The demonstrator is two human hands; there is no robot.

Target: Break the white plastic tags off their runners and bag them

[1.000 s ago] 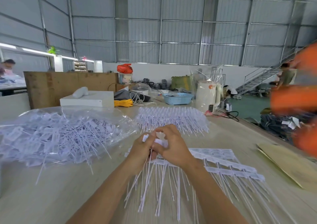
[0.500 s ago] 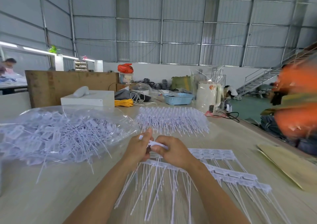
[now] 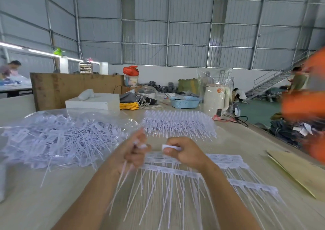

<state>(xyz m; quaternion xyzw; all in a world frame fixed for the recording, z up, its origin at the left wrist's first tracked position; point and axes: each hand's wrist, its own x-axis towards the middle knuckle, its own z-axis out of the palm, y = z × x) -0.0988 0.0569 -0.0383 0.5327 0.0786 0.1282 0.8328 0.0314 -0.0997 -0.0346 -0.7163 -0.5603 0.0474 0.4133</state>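
Blurred left hand gripping tags, right hand pinching runner

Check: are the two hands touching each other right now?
Apart. The head view shows bare table and tag strip between the left hand and the right hand, each gripping white tags.

White tags, blue basket, yellow rope, orange bag

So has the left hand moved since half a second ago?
Yes. The left hand has pulled left, away from the right hand, toward the bag of loose tags.
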